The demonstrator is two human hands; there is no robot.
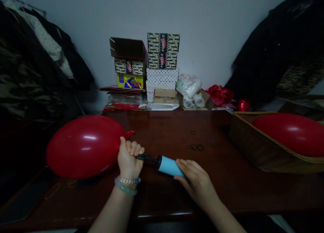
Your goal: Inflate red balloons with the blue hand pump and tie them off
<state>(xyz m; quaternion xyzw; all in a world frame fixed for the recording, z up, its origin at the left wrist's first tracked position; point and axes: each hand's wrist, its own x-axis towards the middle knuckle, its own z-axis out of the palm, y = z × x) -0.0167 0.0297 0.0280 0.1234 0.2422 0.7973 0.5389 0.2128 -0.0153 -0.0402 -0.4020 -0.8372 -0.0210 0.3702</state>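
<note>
A blue hand pump (170, 166) with a black end lies across between my hands, above the dark wooden table (157, 196). My left hand (130, 158), with two bracelets at its wrist, is closed round the pump's black handle. My right hand (196, 180) wraps the right end of the blue barrel. Just left of my left hand rests a large inflated red balloon (86, 147), its knotted-looking tail pointing right behind my thumb. Whether the balloon touches my hand cannot be told.
A wicker basket (265, 155) holding another red balloon (291, 132) stands at the right. Black rubber bands (197, 147) lie mid-table. Stacked boxes (163, 51), plastic bags (188, 86) and red material (219, 94) line the back. Dark clothes hang at both sides.
</note>
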